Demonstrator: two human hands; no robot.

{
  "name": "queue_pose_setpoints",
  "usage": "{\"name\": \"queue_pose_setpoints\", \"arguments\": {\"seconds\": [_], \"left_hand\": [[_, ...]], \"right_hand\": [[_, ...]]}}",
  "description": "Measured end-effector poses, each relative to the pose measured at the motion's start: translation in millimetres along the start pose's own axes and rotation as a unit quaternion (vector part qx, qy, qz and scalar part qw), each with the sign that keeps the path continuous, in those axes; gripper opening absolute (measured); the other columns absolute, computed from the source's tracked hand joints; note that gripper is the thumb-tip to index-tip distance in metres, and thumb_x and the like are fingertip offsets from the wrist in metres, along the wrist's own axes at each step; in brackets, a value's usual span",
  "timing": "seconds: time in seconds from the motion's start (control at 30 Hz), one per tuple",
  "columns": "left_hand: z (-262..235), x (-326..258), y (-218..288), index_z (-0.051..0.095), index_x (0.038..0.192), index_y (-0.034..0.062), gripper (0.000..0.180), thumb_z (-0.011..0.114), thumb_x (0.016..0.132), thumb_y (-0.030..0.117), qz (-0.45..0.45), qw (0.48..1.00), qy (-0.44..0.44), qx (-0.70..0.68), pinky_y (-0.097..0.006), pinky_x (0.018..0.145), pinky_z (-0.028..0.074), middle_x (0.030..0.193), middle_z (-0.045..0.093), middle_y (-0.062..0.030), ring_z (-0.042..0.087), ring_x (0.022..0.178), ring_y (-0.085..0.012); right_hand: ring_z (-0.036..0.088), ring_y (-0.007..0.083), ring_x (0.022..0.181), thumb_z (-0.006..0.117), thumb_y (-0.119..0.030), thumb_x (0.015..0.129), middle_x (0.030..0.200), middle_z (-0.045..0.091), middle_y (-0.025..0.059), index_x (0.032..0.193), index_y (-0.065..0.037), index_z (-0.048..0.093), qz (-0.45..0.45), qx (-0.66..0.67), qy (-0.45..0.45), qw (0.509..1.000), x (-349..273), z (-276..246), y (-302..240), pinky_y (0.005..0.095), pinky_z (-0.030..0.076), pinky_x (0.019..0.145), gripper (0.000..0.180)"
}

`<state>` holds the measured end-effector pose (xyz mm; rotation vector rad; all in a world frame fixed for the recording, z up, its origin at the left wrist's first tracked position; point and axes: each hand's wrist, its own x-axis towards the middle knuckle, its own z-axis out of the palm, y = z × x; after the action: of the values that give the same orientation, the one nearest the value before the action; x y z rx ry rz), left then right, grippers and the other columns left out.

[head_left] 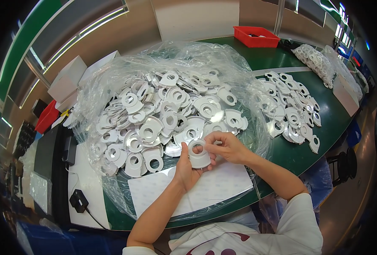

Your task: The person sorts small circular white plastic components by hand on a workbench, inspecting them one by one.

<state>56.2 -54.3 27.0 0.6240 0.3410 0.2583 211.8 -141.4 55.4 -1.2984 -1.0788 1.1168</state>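
Observation:
A white plastic ring-shaped part (200,160) with a round hole and a flared lower edge is held up over the near side of the table. My left hand (188,170) grips it from the left and below, thumb along its side. At its upper right edge, my right hand (227,146) is closed, with thumb and forefinger at the ring; whether these fingers pinch the part or something small is hidden. Just beyond my hands lies a big heap of similar white parts (150,128) on clear plastic sheeting (90,102). Beneath my hands is a white sheet (222,187) with faint print.
More white parts (294,117) are spread on the green table (320,138) at the right. A red bin (256,37) stands at the back, and a filled clear bag (314,63) lies far right. White boxes (67,78) and a black adapter (78,201) with its cable are on the left.

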Motion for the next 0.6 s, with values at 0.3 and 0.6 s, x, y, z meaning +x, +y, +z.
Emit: {"name": "queue_pose_setpoints", "arguments": {"seconds": [0.3, 0.6], "left_hand": [[4.0, 0.4, -0.6, 0.051, 0.105, 0.0058, 0.068, 0.014, 0.095, 0.062, 0.000, 1.000, 0.025, 0.000, -0.033, 0.066, 0.046, 0.091, 0.060, -0.0143, 0.058, 0.079, -0.0233], [-3.4, 1.5, -2.3, 0.049, 0.108, 0.0085, 0.066, 0.010, 0.096, 0.060, -0.001, 1.000, 0.004, 0.001, -0.034, 0.068, 0.048, 0.095, 0.060, -0.0128, 0.060, 0.084, -0.0226]], "right_hand": [[0.057, 0.0066, 0.060, 0.061, -0.017, 0.092, 0.076, 0.058, 0.0004, 0.086, -0.001, 0.057, 0.003, 0.005, 0.004, 1.000, -0.1, -0.3, 1.3, 0.0223, 0.047, 0.058, 0.018], [0.057, 0.0066, 0.059, 0.061, -0.013, 0.091, 0.079, 0.058, 0.0015, 0.086, -0.001, 0.057, -0.022, -0.011, 0.013, 1.000, -2.2, 1.8, 0.4, 0.0216, 0.048, 0.057, 0.014]]}}
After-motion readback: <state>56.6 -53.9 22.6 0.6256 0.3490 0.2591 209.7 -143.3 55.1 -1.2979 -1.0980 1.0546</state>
